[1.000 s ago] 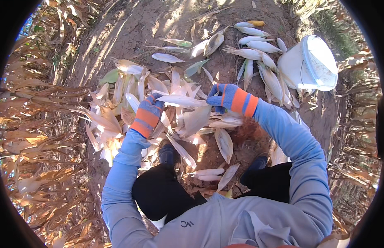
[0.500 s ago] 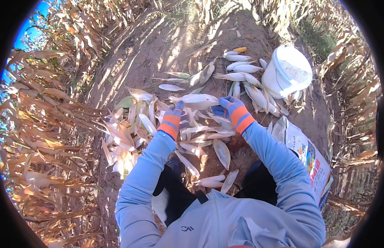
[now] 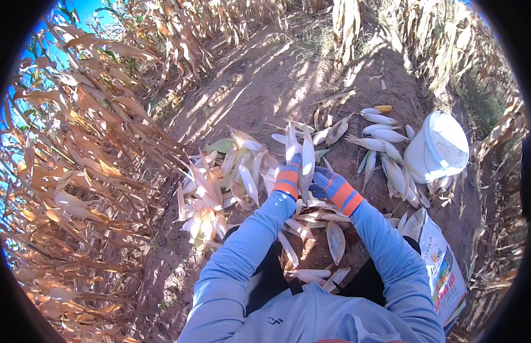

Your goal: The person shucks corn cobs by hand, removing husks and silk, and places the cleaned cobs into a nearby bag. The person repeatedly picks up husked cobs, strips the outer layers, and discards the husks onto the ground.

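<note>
Pale corn husks point(image 3: 307, 162) are standing upright at twelve o'clock, between the left hand point(image 3: 288, 171), whose grip is pinching them low, and the right hand point(image 3: 331, 184), resting beside their base (its closure I cannot tell). They are probably weighing little and tearing easily, the base offering the firmest hold.

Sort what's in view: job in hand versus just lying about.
Likely the job:
- left hand, right hand
- pale corn husks at the hands
- husk pile nearby

Apparently lying about, untouched:
- white bucket
- printed sack
- yellow cob
- corn ears by the bucket
</note>
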The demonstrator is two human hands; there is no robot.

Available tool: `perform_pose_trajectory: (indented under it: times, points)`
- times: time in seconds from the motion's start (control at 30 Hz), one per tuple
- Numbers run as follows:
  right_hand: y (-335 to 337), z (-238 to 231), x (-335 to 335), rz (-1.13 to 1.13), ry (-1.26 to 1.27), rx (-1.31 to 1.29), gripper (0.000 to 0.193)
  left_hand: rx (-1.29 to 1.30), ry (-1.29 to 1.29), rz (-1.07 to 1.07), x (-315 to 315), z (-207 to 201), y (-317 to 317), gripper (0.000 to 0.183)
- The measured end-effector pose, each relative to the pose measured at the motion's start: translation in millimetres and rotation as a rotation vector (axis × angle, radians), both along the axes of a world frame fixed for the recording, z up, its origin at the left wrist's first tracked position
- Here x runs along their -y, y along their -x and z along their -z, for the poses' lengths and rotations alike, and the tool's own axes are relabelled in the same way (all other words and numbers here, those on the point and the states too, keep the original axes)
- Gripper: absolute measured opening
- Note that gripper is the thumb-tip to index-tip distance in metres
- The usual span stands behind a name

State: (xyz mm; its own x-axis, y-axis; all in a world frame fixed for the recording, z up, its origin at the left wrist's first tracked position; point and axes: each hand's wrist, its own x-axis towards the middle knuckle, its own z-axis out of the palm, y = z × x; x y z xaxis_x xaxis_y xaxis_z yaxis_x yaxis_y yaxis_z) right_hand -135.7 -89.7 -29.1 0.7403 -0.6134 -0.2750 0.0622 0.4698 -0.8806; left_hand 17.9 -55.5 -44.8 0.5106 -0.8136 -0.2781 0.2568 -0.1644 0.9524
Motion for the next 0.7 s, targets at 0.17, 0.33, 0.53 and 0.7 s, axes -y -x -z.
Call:
perform_pose_trajectory:
  times: [0.17, 0.33, 0.53, 0.7]
  points:
    - [-17.1, 25.0, 17.4, 0.222, -0.026, -0.034, 0.031, -0.241, 0.087, -0.131, 10.6, -2.6, 9.6, 0.04]
    - [-28.5, 16.6, 33.1, 0.45, -0.184, 0.218, 0.019, -0.564, 0.163, -0.174, 16.0, -14.1, -7.9, 0.046]
    - [-42.0, -6.3, 25.5, 0.438, -0.266, 0.566, 0.02, -0.72, 0.265, -0.09, 28.9, 25.4, -44.4, 0.046]
    - [-47.5, 39.3, 22.2, 0.3, -0.13, 0.273, 0.021, 0.0, -0.025, -0.015, 37.2, 46.2, -48.4, 0.044]
